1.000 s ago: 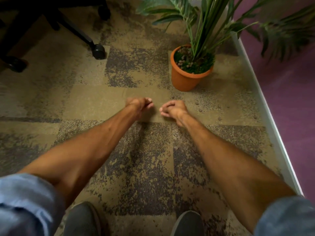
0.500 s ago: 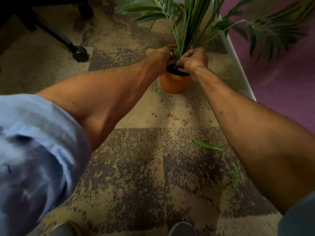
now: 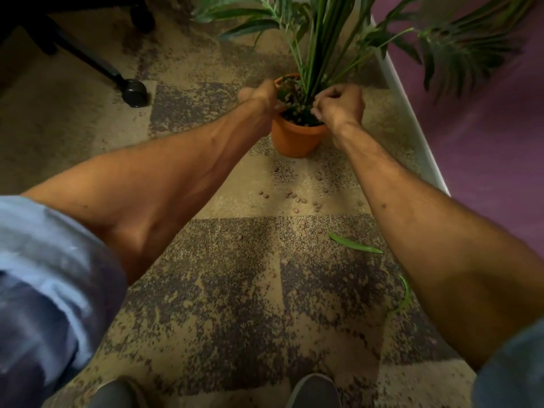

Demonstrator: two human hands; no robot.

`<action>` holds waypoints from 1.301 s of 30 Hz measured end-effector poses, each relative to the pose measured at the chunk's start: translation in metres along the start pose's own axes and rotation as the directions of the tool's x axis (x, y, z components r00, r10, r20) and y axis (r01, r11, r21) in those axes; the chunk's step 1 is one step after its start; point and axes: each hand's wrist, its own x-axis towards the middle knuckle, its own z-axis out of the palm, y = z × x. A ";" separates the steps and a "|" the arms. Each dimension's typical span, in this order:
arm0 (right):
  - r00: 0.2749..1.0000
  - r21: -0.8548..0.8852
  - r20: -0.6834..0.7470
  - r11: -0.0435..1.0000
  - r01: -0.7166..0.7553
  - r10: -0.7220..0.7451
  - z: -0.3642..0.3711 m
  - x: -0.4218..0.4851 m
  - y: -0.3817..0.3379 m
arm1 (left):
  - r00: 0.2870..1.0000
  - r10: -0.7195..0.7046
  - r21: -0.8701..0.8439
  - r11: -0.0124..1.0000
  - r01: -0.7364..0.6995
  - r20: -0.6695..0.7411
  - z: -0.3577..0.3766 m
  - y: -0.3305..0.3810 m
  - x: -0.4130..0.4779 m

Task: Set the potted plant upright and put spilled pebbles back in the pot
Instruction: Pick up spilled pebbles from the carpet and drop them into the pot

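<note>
The terracotta pot (image 3: 294,139) stands upright on the carpet, and its green plant (image 3: 318,39) rises out of the top of the frame. My left hand (image 3: 263,97) is at the pot's left rim with its fingers curled over the soil; its palm is hidden. My right hand (image 3: 340,107) hovers over the right rim, its fingers bunched and pointing down into the pot. Several small brown pebbles (image 3: 297,198) lie scattered on the carpet in front of the pot, between my forearms.
An office chair's leg and caster (image 3: 134,91) sit to the left of the pot. A white baseboard (image 3: 412,113) and a purple wall run along the right. Fallen green leaves (image 3: 353,245) lie near my right forearm. My shoes (image 3: 313,391) are at the bottom edge.
Both hands have risen from the carpet, where they were pinched together among the pebbles, to the pot's rim. Over the last half second they have stayed there.
</note>
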 end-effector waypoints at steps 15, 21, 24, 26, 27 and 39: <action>0.967 -0.517 0.226 0.856 0.016 0.119 -0.031 -0.050 0.149 | 0.950 0.096 0.693 0.663 -0.283 0.296 -0.071 -0.133 -0.012; 0.971 -0.705 0.229 0.699 0.119 0.066 -0.034 -0.030 0.163 | 0.828 0.088 0.787 0.269 -0.555 0.554 -0.055 -0.148 0.002; 0.959 -0.728 0.266 0.672 0.137 0.093 -0.027 -0.022 0.175 | 0.836 0.106 0.829 0.114 -0.547 0.538 -0.047 -0.163 0.012; 0.950 -0.731 0.297 0.662 0.165 0.092 -0.021 -0.021 0.178 | 0.829 0.152 0.827 0.098 -0.554 0.538 -0.045 -0.169 0.016; 0.947 -0.730 0.311 0.657 0.186 0.078 -0.017 -0.021 0.178 | 0.817 0.173 0.818 0.089 -0.569 0.549 -0.044 -0.171 0.017; 0.902 -0.677 0.431 0.665 0.316 0.010 -0.021 -0.030 0.190 | 0.712 0.218 0.702 0.133 -0.699 0.668 -0.043 -0.175 0.017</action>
